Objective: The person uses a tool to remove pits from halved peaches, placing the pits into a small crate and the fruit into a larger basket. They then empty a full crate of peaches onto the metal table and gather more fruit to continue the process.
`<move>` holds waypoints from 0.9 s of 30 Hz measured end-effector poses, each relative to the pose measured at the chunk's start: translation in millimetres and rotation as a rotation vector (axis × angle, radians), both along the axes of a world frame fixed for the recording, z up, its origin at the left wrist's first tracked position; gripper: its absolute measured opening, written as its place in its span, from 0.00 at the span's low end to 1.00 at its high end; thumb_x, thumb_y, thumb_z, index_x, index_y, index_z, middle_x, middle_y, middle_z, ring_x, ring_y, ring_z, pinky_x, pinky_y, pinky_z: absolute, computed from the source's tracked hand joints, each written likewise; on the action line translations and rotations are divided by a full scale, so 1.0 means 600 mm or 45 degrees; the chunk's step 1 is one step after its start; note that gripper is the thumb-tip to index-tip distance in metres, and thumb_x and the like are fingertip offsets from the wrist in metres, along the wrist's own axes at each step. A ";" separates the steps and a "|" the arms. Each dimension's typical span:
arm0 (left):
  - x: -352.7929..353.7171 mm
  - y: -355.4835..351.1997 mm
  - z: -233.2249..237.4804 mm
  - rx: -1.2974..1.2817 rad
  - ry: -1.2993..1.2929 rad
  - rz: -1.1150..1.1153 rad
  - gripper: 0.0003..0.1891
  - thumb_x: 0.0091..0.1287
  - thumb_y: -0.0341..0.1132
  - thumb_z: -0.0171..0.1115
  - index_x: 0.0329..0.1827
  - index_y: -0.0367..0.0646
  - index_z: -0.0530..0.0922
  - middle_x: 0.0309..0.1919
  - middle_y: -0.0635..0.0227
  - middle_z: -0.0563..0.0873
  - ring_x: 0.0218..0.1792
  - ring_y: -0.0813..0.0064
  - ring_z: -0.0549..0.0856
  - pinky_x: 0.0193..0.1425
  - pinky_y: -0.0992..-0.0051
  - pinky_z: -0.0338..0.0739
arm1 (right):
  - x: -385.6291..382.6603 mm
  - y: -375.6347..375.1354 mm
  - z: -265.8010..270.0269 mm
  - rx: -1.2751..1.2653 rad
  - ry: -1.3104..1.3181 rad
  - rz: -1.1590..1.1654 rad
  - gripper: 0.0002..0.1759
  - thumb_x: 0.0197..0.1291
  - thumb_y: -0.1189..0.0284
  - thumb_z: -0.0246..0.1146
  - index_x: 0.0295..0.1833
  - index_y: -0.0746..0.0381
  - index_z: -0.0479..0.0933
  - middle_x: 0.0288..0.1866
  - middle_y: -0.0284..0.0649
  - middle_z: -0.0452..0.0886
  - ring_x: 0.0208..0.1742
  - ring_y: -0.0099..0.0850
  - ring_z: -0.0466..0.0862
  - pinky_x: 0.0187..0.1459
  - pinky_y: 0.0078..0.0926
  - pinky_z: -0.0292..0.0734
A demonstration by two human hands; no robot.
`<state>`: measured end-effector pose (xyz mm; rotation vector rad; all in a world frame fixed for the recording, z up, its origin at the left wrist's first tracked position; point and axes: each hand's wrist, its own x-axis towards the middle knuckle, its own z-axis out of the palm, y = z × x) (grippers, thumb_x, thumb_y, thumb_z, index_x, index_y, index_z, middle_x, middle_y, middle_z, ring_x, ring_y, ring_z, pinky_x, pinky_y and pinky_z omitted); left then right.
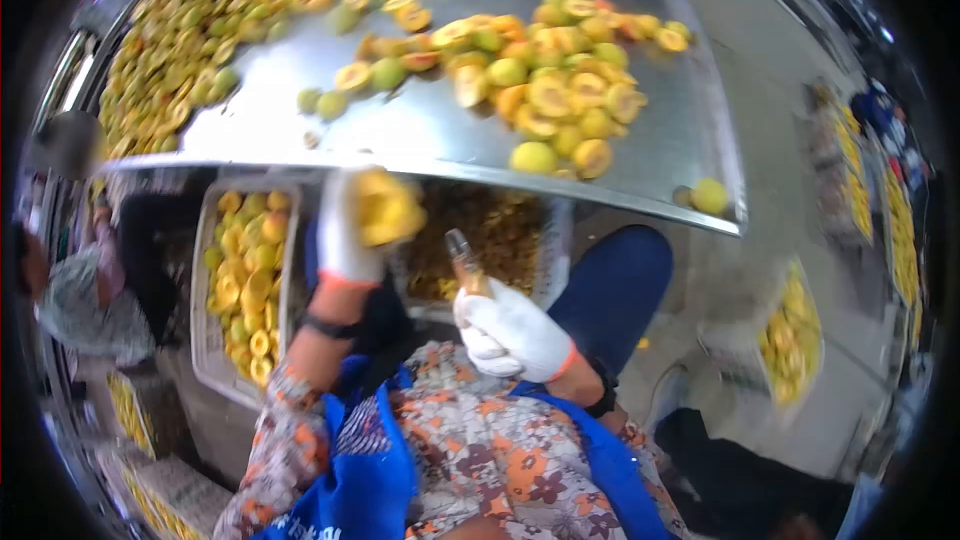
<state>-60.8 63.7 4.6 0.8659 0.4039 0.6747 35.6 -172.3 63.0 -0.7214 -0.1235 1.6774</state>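
Observation:
My left hand (346, 240), in a white glove, is closed on a yellow peach half (389, 208); both are smeared by motion just below the table edge. In my gloved right hand (512, 332) is a pitting spoon (466, 262), its rounded metal tip pointing up and away from me, its handle partly hidden by the fingers. A crate of dark brown pits (500, 230) sits between my knees, under the hands. To the left, a white crate (204, 325) holds cut peach halves (245, 280).
A metal table (270, 125) spans the front, bearing a peach pile (560, 80) and a larger heap (200, 30) at left. One peach (709, 196) lies near its right corner. A peach-filled crate (740, 365) stands on the floor at right. Another person (90, 290) sits at left.

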 end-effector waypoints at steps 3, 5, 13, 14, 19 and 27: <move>-0.098 0.099 0.001 0.383 0.399 0.390 0.21 0.83 0.51 0.51 0.62 0.44 0.81 0.50 0.68 0.87 0.49 0.72 0.88 0.52 0.68 0.88 | 0.007 -0.029 -0.048 0.003 -0.115 -0.102 0.05 0.80 0.65 0.56 0.47 0.52 0.69 0.20 0.22 0.63 0.14 0.14 0.59 0.14 0.18 0.51; -0.220 0.246 -0.086 0.545 0.562 0.620 0.21 0.84 0.47 0.50 0.67 0.42 0.80 0.58 0.62 0.86 0.55 0.72 0.87 0.60 0.69 0.85 | 0.011 -0.038 -0.032 -0.035 -0.247 -0.146 0.05 0.79 0.65 0.57 0.51 0.52 0.68 0.20 0.22 0.64 0.14 0.14 0.60 0.15 0.18 0.52; -0.417 0.323 -0.089 1.473 2.526 -0.050 0.34 0.70 0.58 0.63 0.72 0.46 0.76 0.66 0.47 0.82 0.67 0.46 0.79 0.72 0.58 0.73 | 0.047 -0.137 -0.021 -0.080 -0.575 -0.619 0.05 0.78 0.65 0.60 0.51 0.50 0.71 0.23 0.21 0.67 0.15 0.14 0.64 0.15 0.17 0.55; -0.419 0.335 -0.099 1.522 2.435 0.111 0.33 0.71 0.56 0.63 0.71 0.43 0.76 0.66 0.46 0.81 0.68 0.47 0.78 0.73 0.58 0.73 | 0.069 -0.162 0.003 -0.080 -0.211 -0.787 0.03 0.79 0.66 0.59 0.49 0.50 0.72 0.22 0.21 0.67 0.15 0.14 0.65 0.15 0.17 0.57; -0.221 0.308 -0.002 1.755 1.423 0.526 0.21 0.79 0.40 0.58 0.68 0.38 0.77 0.66 0.51 0.80 0.66 0.54 0.79 0.71 0.63 0.72 | 0.139 -0.220 0.100 -0.263 -0.929 -1.409 0.01 0.76 0.74 0.56 0.48 0.58 0.70 0.19 0.29 0.68 0.12 0.17 0.63 0.14 0.18 0.56; 0.218 0.046 0.123 2.605 0.583 -0.343 0.32 0.56 0.45 0.74 0.65 0.44 0.79 0.74 0.50 0.73 0.78 0.41 0.66 0.81 0.47 0.60 | 0.321 -0.142 0.010 -0.768 -2.593 -1.135 0.20 0.66 0.66 0.70 0.56 0.65 0.75 0.37 0.53 0.85 0.39 0.55 0.86 0.39 0.46 0.81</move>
